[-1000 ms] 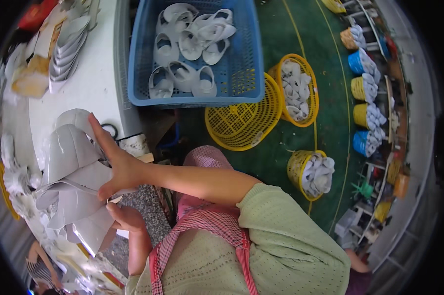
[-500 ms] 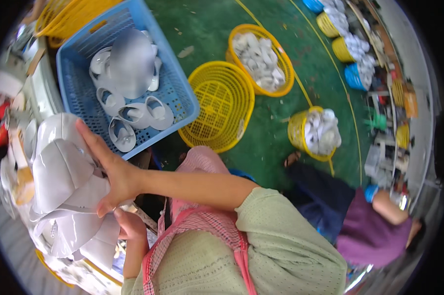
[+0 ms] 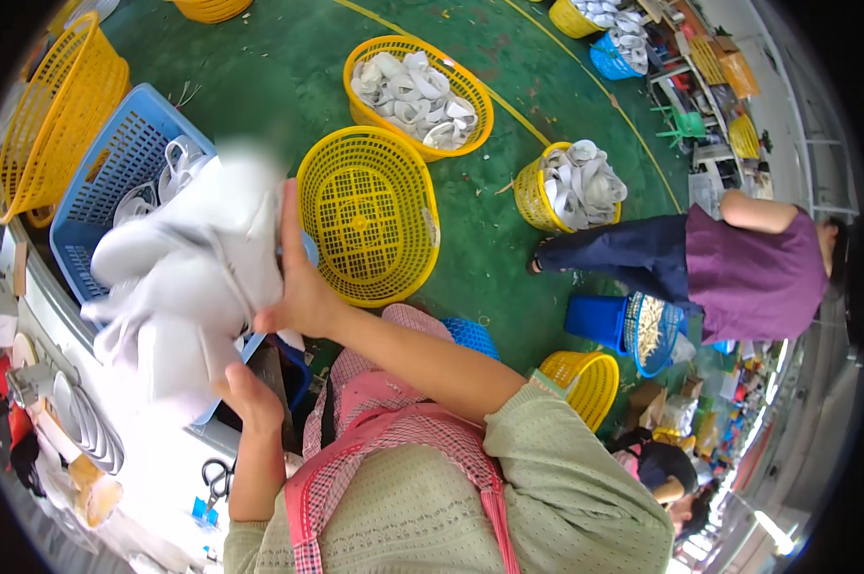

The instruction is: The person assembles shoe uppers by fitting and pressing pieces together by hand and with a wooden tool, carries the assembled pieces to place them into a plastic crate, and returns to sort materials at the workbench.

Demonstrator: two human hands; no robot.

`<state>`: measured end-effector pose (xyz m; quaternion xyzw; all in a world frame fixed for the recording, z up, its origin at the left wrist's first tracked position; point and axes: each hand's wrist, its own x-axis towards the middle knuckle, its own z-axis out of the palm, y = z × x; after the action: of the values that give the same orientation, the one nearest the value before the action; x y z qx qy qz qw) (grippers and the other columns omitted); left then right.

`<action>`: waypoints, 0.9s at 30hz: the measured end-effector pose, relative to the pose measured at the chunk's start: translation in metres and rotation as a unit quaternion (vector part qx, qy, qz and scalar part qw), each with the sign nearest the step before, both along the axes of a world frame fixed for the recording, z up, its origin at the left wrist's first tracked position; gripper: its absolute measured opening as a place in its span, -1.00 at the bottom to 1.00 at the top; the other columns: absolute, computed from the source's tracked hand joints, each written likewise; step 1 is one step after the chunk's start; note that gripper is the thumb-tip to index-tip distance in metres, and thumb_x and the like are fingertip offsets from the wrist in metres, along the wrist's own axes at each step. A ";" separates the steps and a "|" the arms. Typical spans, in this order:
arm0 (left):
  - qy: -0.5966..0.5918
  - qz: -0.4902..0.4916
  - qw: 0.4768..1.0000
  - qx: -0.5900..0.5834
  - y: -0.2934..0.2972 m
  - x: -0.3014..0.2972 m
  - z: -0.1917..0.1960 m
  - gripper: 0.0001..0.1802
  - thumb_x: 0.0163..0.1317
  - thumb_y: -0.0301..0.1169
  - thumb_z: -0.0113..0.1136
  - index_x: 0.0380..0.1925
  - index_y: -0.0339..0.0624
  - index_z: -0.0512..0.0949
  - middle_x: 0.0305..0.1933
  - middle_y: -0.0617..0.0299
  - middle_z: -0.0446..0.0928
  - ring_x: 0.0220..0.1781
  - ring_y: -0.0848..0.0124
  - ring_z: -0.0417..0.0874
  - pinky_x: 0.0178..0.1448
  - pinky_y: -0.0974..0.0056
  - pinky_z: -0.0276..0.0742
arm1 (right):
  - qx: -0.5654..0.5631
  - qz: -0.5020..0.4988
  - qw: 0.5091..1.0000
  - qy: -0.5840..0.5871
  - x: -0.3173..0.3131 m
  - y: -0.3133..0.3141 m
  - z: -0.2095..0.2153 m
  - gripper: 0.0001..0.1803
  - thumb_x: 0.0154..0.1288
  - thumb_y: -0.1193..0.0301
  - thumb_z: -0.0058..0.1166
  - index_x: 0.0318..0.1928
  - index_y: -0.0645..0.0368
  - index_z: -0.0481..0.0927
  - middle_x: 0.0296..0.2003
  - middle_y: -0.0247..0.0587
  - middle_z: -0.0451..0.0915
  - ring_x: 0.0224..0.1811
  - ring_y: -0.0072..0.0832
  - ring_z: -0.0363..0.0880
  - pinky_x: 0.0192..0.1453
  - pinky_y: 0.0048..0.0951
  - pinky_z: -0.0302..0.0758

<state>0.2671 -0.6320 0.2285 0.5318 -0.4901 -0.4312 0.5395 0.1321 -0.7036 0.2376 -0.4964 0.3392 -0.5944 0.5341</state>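
Fingers (image 3: 290,225) splayed wide, the right hand (image 3: 309,301) and, below it, the left hand (image 3: 257,400) grasp one blurred white bundle (image 3: 193,292), one yellow basket (image 3: 365,225) just right of them, one blue crate (image 3: 131,129) leftward.

Green flr (image 3: 475,225) now, yellow painted line (image 3: 520,118) slanting across at 1 o'clock. Standing on it: oval yellow bskt (image 3: 486,120) at 12, round yellow bskt (image 3: 360,191) just beside it, approx 10:30; small yellow bskt (image 3: 529,196) at 2; dk blue bin (image 3: 592,321) btwn 3 & 4. Over at 8, white wktable (image 3: 159,469), top washed out by glare: curved white pcs (image 3: 86,421) stacked, plus black-handled scissors (image 3: 218,476) btwn 7 & 8.
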 end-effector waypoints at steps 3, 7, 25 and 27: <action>0.018 0.012 0.992 0.125 -0.033 -0.049 0.027 -0.43 0.22 -0.14 -0.32 0.02 -0.45 0.31 0.04 0.01 0.37 0.10 0.27 0.39 0.17 0.27 0.24 | -0.026 -0.053 0.998 -0.007 -0.036 -0.009 -0.012 0.60 -0.40 -0.12 0.39 0.22 0.26 -0.71 0.31 0.22 -0.35 0.39 -0.12 -0.30 0.39 -0.34 -0.23; -0.051 -0.133 0.988 0.060 -0.054 -0.104 0.033 -0.29 0.15 -0.03 -0.08 0.10 -0.45 0.21 0.13 -0.04 0.25 0.18 0.20 0.26 0.25 0.18 0.11 | 0.054 -0.089 0.987 0.124 -0.108 -0.014 0.009 0.50 -0.39 0.33 0.40 0.23 0.25 -0.70 0.32 0.19 -0.27 0.38 -0.16 -0.20 0.38 -0.39 -0.15; 0.142 -0.301 0.923 0.192 -0.145 -0.608 0.062 -0.19 0.03 0.02 0.13 0.14 -0.33 0.18 0.12 0.19 0.31 0.09 0.39 0.34 0.07 0.34 0.24 | 0.067 -0.164 0.945 0.275 -0.606 -0.053 0.025 0.57 -0.36 0.29 0.46 0.15 0.24 -0.82 0.27 0.18 -0.01 0.31 -0.12 0.06 0.33 -0.34 0.06; 0.131 -0.323 0.910 0.225 -0.162 -0.675 0.073 -0.19 0.00 -0.01 0.17 0.15 -0.31 0.18 0.15 0.19 0.28 0.11 0.38 0.32 0.08 0.32 0.25 | 0.049 -0.223 0.936 0.270 -0.662 -0.055 0.014 0.56 -0.37 0.29 0.46 0.17 0.23 -0.80 0.25 0.20 0.04 0.28 -0.09 0.12 0.29 -0.31 0.14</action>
<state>-0.4080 -0.7937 0.3016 0.3907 -0.4498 -0.7467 0.2958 -0.5297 -0.7584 0.2516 -0.5234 0.6009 -0.5244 0.2999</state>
